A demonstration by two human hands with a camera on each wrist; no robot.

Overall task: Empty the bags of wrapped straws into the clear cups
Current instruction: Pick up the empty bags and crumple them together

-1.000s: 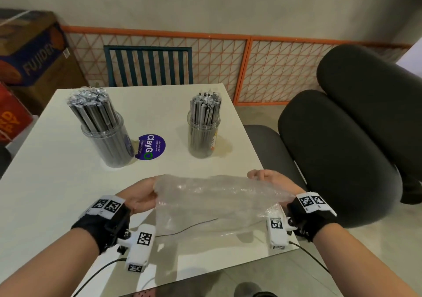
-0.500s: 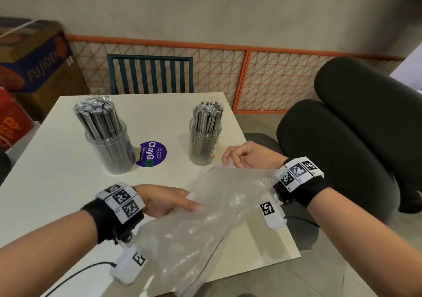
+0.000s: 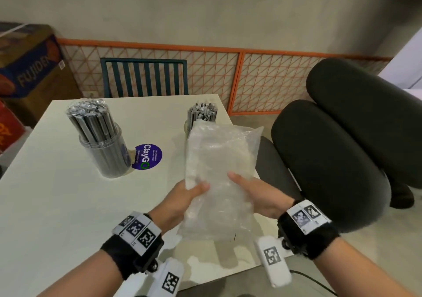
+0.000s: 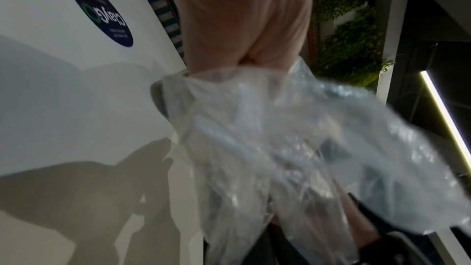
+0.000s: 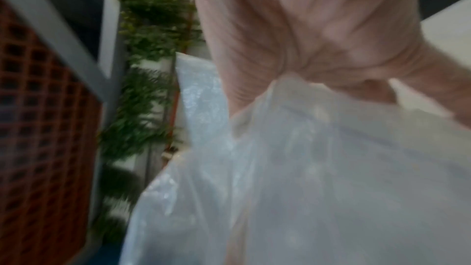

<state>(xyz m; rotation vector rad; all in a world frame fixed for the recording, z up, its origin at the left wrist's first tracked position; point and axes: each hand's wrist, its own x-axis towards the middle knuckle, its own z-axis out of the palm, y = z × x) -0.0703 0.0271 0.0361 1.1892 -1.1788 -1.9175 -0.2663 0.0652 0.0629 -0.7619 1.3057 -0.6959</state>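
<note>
Above the white surface, both hands are holding an empty clear plastic bag upright btwn them: left hand is pinching its left edge, right hand is gripping the right side w/ thumb on front. Behind, two clear cups are standing full of wrapped straws: left cup, right cup partly hidden by bag. Purple ClayGO sticker is lying btwn cups.

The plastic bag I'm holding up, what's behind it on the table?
Behind the plastic bag stands the right clear cup, wrapped straws poking above the bag's top edge. The bag covers most of the cup, so its base can't be seen.
</note>
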